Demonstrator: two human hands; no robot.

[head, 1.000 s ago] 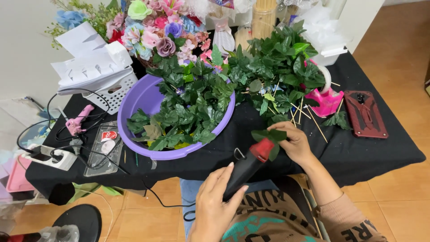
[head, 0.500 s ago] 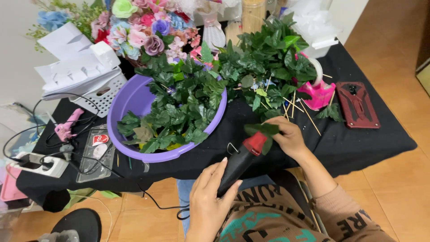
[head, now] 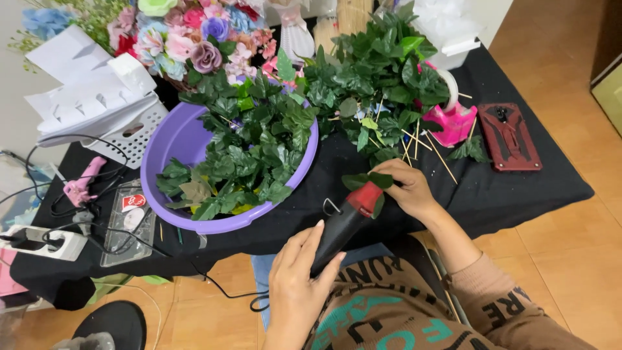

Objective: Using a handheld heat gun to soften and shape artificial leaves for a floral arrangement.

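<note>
Here your left hand [head: 295, 279] grips the black glue gun [head: 340, 227].
Right-hand [head: 405, 188] fingers pinch green leaves [head: 363, 180] on its red tip, at the purple basin's [head: 172, 139] four o'clock.

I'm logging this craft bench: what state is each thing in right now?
Glue gun: gripped in left hand, red tip against a leaf.
Leaf: pinched by right hand.
Purple basin: partly filled with green leaves.
Pink glue gun: lying on the table, unheld.
Phone: face down.
</note>
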